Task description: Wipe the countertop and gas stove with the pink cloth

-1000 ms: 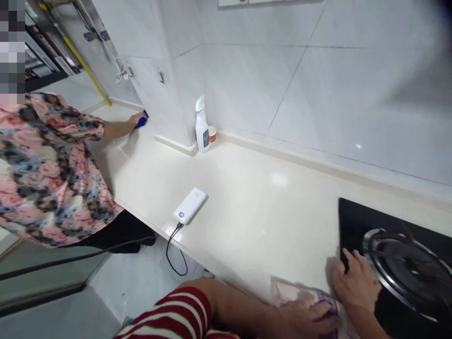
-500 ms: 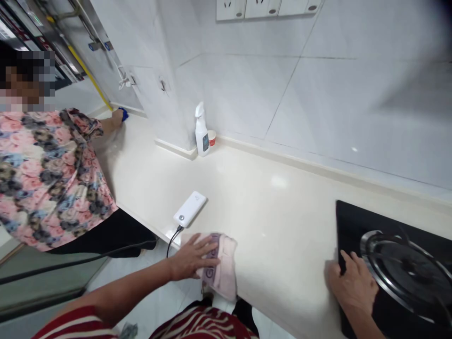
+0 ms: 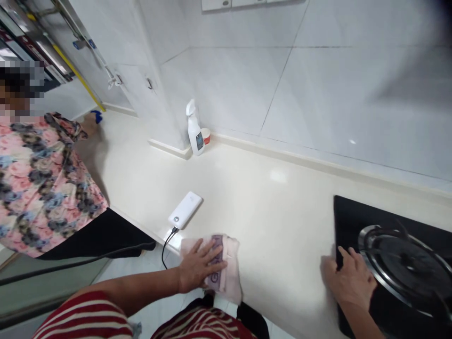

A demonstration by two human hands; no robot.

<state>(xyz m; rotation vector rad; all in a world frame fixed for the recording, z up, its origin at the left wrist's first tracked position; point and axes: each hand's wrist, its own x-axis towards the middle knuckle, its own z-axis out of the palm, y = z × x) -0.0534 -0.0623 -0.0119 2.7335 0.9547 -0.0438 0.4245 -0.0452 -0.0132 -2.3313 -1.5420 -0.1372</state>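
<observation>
Pale countertop: pink cloth is lying left of stove, beneath flat-spread left hand; right hand, unclenched, is touching stove.

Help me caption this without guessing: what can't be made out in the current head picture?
Head view: lettering on the cloth, partly hidden by the left hand.
Head view: left side of the cup, behind the spray bottle.
Head view: wall plates, cut off by the top edge.
Head view: burner, cut off by the right edge.
Head view: blue item at a co-worker's hand, too small to identify.
</observation>
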